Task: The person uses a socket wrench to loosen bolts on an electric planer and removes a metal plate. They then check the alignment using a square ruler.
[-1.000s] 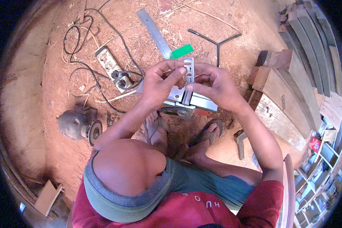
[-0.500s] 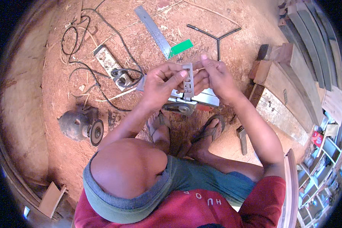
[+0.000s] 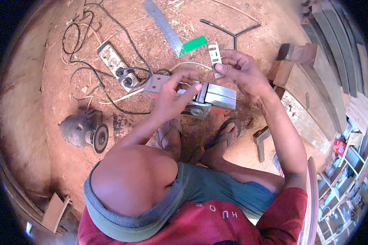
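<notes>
one camera, worn on the head, looks down at the left hand (image 3: 173, 93) and the right hand (image 3: 249, 77), quite near, with the floor (image 3: 276, 26) farther below. its wide round view makes straight edges bend.

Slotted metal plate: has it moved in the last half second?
Yes, the slotted metal plate has shifted rightward and up the picture, judged against the green-handled square.

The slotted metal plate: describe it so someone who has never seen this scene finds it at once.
Find the silver-topped machine in front of the person's feet. Just above it in the picture, the right hand pinches the narrow slotted metal plate. Unlike the green-handled try square nearby, the plate is short, straight and pierced by several openings.
</notes>
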A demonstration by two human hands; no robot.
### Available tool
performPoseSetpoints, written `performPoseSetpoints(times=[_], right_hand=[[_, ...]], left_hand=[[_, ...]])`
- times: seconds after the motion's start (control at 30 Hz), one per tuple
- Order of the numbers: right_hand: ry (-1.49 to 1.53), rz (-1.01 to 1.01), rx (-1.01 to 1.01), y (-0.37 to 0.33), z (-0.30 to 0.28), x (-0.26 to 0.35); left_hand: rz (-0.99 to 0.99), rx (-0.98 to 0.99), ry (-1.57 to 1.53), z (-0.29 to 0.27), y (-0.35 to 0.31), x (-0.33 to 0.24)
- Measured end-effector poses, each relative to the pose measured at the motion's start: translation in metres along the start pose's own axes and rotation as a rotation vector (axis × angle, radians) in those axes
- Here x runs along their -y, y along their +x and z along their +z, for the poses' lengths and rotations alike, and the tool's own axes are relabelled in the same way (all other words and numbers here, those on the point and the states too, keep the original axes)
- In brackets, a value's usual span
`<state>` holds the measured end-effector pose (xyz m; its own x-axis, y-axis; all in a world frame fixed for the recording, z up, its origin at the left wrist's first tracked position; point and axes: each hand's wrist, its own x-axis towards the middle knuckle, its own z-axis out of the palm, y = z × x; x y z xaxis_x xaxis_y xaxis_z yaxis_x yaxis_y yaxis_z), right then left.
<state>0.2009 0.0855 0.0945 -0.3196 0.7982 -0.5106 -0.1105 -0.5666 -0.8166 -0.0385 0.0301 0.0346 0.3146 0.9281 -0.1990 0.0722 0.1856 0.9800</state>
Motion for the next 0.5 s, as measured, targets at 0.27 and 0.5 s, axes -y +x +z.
performPoseSetpoints(times=[0.27,0.5], right_hand=[[-0.317,-0.122,0.158,0.001,0.006,0.005],[-1.351,-0.542,0.211,-0.006,-0.015,0.019]], left_hand=[[-0.216,-0.086,-0.315,-0.003,0.053,-0.042],[-0.166,-0.239,-0.397,-0.011,0.057,-0.033]])
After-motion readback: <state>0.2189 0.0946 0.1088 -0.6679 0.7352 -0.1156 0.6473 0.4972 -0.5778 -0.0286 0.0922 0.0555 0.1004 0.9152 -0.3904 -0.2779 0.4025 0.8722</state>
